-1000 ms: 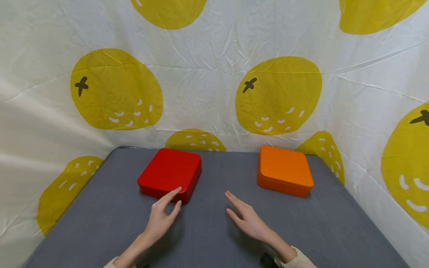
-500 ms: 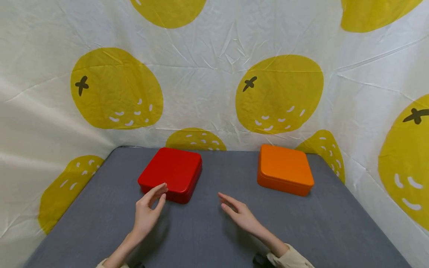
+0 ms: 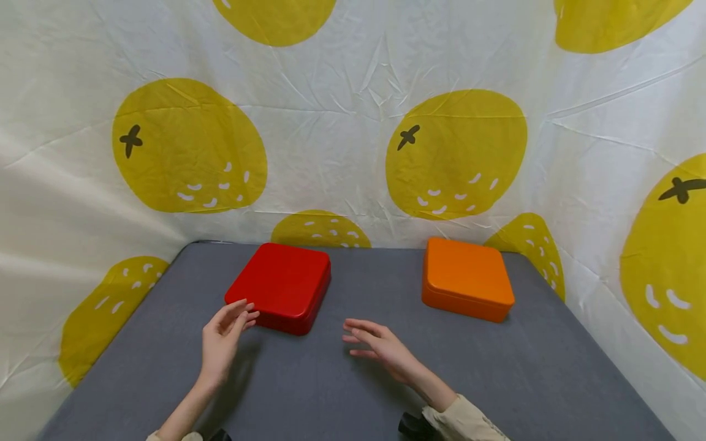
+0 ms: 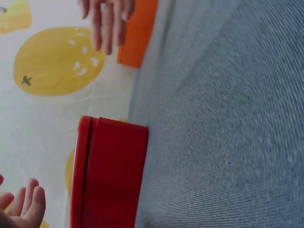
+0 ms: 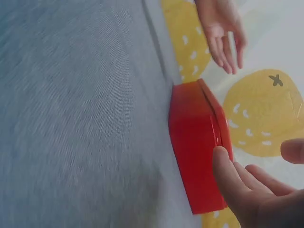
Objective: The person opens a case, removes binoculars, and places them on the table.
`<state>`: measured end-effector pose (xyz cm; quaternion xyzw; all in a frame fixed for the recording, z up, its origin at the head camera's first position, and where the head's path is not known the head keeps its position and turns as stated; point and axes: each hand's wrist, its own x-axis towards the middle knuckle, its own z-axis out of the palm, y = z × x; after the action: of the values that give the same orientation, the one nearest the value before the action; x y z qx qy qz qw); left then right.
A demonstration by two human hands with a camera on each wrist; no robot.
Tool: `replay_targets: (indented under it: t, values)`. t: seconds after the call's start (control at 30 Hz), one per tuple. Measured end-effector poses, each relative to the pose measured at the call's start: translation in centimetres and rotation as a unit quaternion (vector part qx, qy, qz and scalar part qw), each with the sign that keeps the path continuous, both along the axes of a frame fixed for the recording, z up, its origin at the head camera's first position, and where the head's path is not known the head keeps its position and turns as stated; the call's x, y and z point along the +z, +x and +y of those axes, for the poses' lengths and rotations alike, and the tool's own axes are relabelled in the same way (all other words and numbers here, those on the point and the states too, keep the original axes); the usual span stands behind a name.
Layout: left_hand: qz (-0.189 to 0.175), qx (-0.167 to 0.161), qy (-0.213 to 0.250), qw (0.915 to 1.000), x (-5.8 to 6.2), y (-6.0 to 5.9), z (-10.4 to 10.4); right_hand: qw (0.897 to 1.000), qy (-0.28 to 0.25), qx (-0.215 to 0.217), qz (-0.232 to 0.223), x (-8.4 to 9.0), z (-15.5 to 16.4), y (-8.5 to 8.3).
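A red lidded box (image 3: 281,282) sits at the left of the grey table, its lid down. My left hand (image 3: 223,343) hovers by the box's near left corner with relaxed fingers and holds nothing; its fingertips overlap the box in the head view. To the right of the red box, my right hand (image 3: 383,352) is held above the table, fingers loosely spread and pointing left, with nothing in it. An orange lidded box (image 3: 467,275) lies closed at the back right, beyond the right hand. Both hands also show in the left wrist view, where the red box (image 4: 114,175) stands between them.
The grey cloth-covered table (image 3: 375,282) reaches back to a white curtain (image 3: 331,147) printed with yellow fruit, which also encloses both sides. Dark wrist-worn devices (image 3: 416,425) show at the sleeves.
My left hand has moved left, from the red box's near right corner to its near left one. The right hand has drifted left and its fingers have spread. Both boxes stay put.
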<state>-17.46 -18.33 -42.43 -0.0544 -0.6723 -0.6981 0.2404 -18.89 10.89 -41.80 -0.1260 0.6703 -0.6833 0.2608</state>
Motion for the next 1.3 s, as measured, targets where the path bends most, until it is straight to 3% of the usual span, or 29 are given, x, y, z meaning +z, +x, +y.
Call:
replay_targets:
  t: [0.2, 0.3, 0.47, 0.67, 0.77, 0.9, 1.03, 1.17, 1.3]
  values:
    - [-0.045, -0.017, 0.087, 0.995, -0.2, -0.3, -1.1, 0.998, -0.036, -0.004, -0.058, -0.2, -1.0, -0.1]
    - [-0.063, -0.029, 0.13, 0.989, 0.2, -0.4, -1.5, 0.994, -0.057, -0.012, -0.089, -0.4, -1.5, -0.2]
    - [-0.109, -0.021, 0.174, 0.9786, 1.0, -0.7, -2.1, 0.989, -0.08, -0.022, -0.124, -0.7, -2.3, -0.3]
    - [-0.15, 0.01, 0.238, 0.9595, 1.4, -1.5, -3.3, 0.982, -0.109, -0.028, -0.154, -0.9, -3.4, -0.4]
    - [-0.163, 0.007, 0.274, 0.9478, 1.4, -2.0, -3.9, 0.976, -0.127, -0.027, -0.175, -0.9, -4.0, -0.6]
    - [-0.193, 0.001, 0.33, 0.9241, 1.1, -2.6, -4.6, 0.972, -0.139, -0.032, -0.186, -1.0, -4.6, -1.0]
    - [-0.217, 0.016, 0.37, 0.9032, 0.9, -3.1, -5.1, 0.968, -0.154, -0.045, -0.191, -1.0, -5.2, -1.3]
    - [-0.23, 0.039, 0.382, 0.8943, 0.6, -3.6, -5.3, 0.963, -0.171, -0.061, -0.198, -0.8, -5.8, -1.5]
    - [-0.236, 0.055, 0.371, 0.8964, 0.2, -4.1, -5.3, 0.962, -0.176, -0.09, -0.191, -0.8, -6.6, -1.8]
